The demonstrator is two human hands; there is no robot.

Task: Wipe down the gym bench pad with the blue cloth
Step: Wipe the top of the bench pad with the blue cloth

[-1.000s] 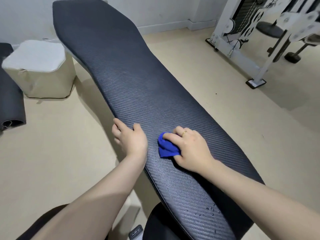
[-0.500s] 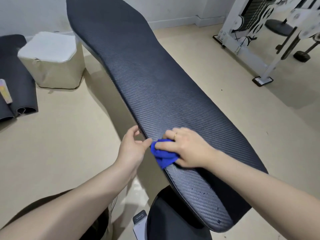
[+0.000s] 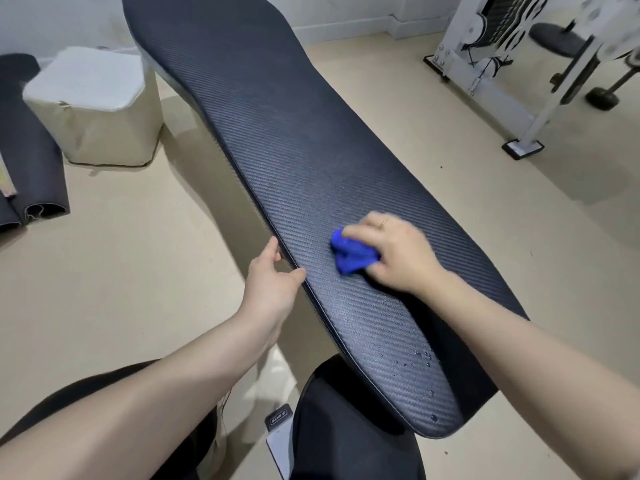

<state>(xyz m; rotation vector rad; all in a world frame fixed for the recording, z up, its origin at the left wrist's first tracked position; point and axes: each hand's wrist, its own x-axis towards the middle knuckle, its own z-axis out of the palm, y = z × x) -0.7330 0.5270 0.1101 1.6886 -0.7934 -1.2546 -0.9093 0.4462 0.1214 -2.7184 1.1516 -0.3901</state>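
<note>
A long black textured bench pad (image 3: 284, 133) runs from the top centre down to the lower right. My right hand (image 3: 394, 252) presses a bunched blue cloth (image 3: 351, 254) onto the pad's near half, fingers curled over it. My left hand (image 3: 273, 278) holds the pad's left edge, thumb on top and fingers reaching beneath. Several water droplets (image 3: 415, 358) sit on the pad's near end, below my right forearm.
A cream padded box (image 3: 93, 105) stands on the beige floor at left, beside dark rolled mats (image 3: 27, 161). A white gym machine frame (image 3: 519, 81) stands at the upper right. A black seat pad (image 3: 346, 427) lies under the bench's near end.
My right hand has slid the cloth from the pad's left edge to the middle of the pad. My left hand stays at the left edge, thumb now on top.
</note>
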